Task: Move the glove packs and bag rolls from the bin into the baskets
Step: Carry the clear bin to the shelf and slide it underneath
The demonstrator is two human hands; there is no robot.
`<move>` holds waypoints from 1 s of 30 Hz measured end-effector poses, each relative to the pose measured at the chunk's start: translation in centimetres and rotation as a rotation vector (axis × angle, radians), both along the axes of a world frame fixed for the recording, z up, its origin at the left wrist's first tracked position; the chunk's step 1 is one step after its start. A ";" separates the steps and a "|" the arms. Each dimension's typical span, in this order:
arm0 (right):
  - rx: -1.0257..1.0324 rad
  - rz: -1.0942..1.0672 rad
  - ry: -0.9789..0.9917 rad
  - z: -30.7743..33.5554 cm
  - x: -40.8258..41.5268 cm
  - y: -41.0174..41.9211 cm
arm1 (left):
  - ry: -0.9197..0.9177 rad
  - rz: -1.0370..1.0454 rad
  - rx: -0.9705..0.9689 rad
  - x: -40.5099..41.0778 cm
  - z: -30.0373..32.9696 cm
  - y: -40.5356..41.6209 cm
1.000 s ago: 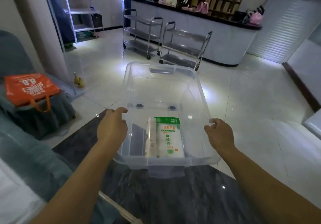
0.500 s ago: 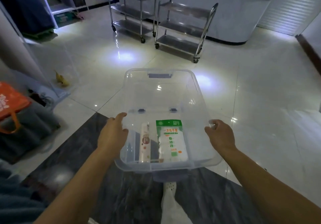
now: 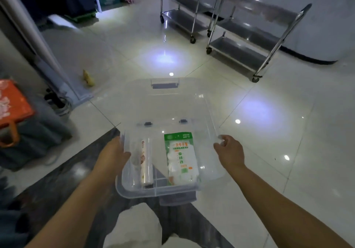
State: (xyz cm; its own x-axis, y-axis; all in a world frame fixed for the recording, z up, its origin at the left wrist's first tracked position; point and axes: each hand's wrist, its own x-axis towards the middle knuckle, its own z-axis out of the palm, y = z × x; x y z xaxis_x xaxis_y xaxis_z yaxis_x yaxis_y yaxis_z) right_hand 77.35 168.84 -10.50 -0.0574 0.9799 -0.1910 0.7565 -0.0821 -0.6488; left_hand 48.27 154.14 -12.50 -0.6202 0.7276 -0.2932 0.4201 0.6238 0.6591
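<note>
I hold a clear plastic bin (image 3: 203, 101) in front of me above the floor. My left hand (image 3: 113, 155) grips its left rim and my right hand (image 3: 229, 152) grips its right rim. Inside, near my end, lies a green and white glove pack (image 3: 180, 157). To the left of it lies a long thin bag roll (image 3: 146, 161), parallel to the pack. No baskets are in view.
Two steel trolleys (image 3: 238, 34) stand ahead to the right on the glossy tile floor. An orange bag (image 3: 11, 105) rests on a dark covered seat at left. A small yellow object (image 3: 87, 77) lies on the floor by a metal post. My knee in pale trousers (image 3: 138, 226) shows below the bin.
My view has tilted down and the room has shifted past. The bin has dropped lower and closer to me, still held by both hands. The pack and roll keep their places.
</note>
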 end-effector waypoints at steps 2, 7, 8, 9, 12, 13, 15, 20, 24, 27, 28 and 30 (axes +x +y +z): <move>-0.002 0.030 0.003 -0.6 -3.0 4.6 | 0.061 0.023 -0.069 -2.7 -0.6 4.0; 0.007 0.022 -0.013 -2.7 -11.2 15.9 | 0.098 0.009 -0.077 -11.0 -2.5 15.2; 0.008 0.013 -0.020 -2.8 -13.0 18.1 | 0.098 0.007 -0.079 -13.0 -2.7 17.6; 0.007 0.003 -0.027 -2.8 -14.8 20.3 | 0.099 0.007 -0.083 -15.0 -2.7 20.1; 0.004 -0.013 -0.022 -1.9 -19.9 26.7 | 0.115 0.003 -0.065 -20.5 -2.2 27.4; 0.005 -0.021 -0.016 -1.5 -21.3 28.8 | 0.124 0.004 -0.060 -22.1 -1.9 29.9; 0.008 -0.045 -0.008 -0.7 -23.9 32.8 | 0.129 -0.003 -0.057 -24.9 -1.2 34.6; 0.027 -0.070 0.013 0.2 -28.7 42.4 | 0.114 -0.034 -0.002 -30.2 -1.0 44.6; 0.036 -0.033 0.003 -0.3 -32.8 51.3 | 0.103 -0.033 0.021 -34.0 -1.7 52.6; 0.034 0.010 0.025 -1.2 -36.2 58.5 | 0.110 0.001 0.025 -36.9 -1.9 58.7; 0.032 0.024 0.035 -1.5 -37.4 60.9 | 0.111 0.025 0.027 -37.8 -1.9 60.7; 0.025 0.059 0.049 -1.7 -40.1 66.0 | 0.121 0.076 0.017 -39.9 -1.5 64.7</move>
State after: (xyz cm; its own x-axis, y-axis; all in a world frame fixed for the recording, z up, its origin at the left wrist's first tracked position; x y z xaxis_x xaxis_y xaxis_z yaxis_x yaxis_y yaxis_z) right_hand 37.23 234.82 -12.21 -0.1235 0.9791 -0.1617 0.7266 -0.0217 -0.6867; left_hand 8.41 218.82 -14.05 -0.7035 0.6815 -0.2015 0.4490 0.6460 0.6173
